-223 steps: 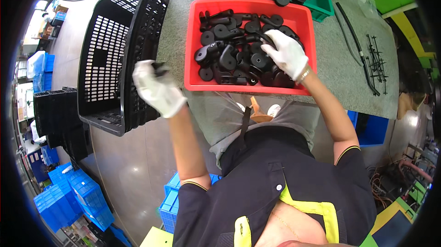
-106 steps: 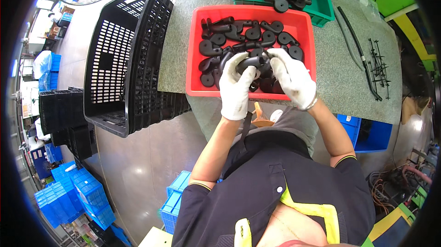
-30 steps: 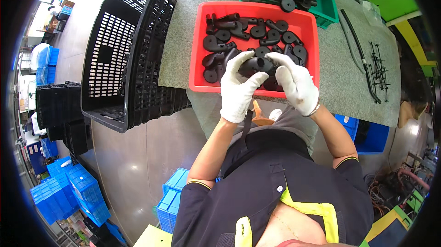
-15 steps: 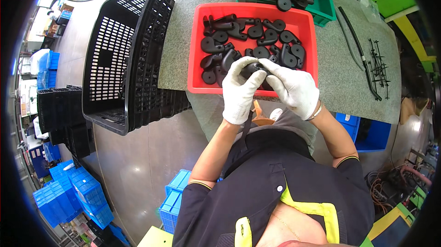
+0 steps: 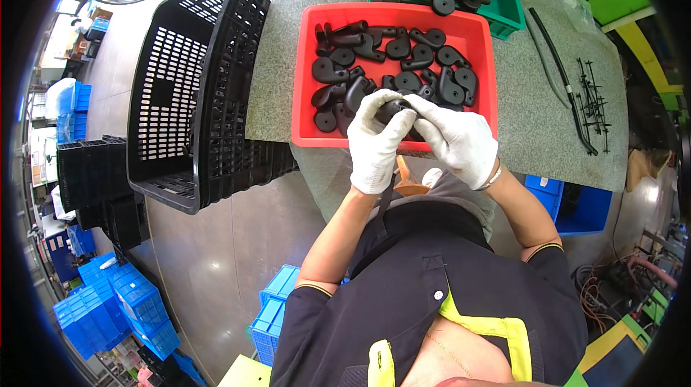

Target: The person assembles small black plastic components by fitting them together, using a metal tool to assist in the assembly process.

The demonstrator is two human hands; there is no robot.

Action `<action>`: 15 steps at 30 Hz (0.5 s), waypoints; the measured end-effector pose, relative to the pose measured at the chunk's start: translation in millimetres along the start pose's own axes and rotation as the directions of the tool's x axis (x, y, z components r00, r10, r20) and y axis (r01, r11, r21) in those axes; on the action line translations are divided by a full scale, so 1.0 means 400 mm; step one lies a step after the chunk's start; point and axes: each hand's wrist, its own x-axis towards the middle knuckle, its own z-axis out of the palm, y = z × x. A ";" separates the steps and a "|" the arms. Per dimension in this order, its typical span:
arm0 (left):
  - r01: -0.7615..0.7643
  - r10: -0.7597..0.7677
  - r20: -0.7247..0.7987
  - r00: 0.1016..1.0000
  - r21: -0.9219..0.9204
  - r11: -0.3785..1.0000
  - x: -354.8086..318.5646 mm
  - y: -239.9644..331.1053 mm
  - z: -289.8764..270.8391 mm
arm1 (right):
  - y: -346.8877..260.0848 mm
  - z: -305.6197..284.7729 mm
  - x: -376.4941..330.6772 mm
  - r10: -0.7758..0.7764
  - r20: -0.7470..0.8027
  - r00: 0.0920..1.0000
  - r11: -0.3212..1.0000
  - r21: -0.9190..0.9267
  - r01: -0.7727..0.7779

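Observation:
Both my hands wear white gloves and meet over the near rim of a red bin (image 5: 331, 140). A black plastic part (image 5: 389, 109), rounded like the others in the bin, is held between them. My left hand (image 5: 373, 144) wraps its thumb and fingers round the part from the left. From the right, the fingertips of my right hand (image 5: 461, 141) pinch at it, covering much of its end. Several loose black plastic parts (image 5: 407, 82), each with a round disc end and a short tube, lie in the bin just beyond my fingers.
Behind the red bin stands a green bin (image 5: 509, 25) heaped with more black parts. A black slotted crate (image 5: 237, 77) leans at the table's left. Thin black rods (image 5: 592, 110) and a long black tube (image 5: 568, 84) lie on the right. A blue box (image 5: 586, 214) sits below the table's right edge.
Both hands stay in nearly the same place, still gripping the black part. The right fingers have shifted slightly against it. The whole view has moved a touch.

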 end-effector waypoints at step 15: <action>-0.216 0.252 -0.349 0.903 0.139 0.966 0.057 0.063 -0.091 | 0.134 0.035 0.076 0.130 -0.054 0.990 0.985 -0.104 -0.135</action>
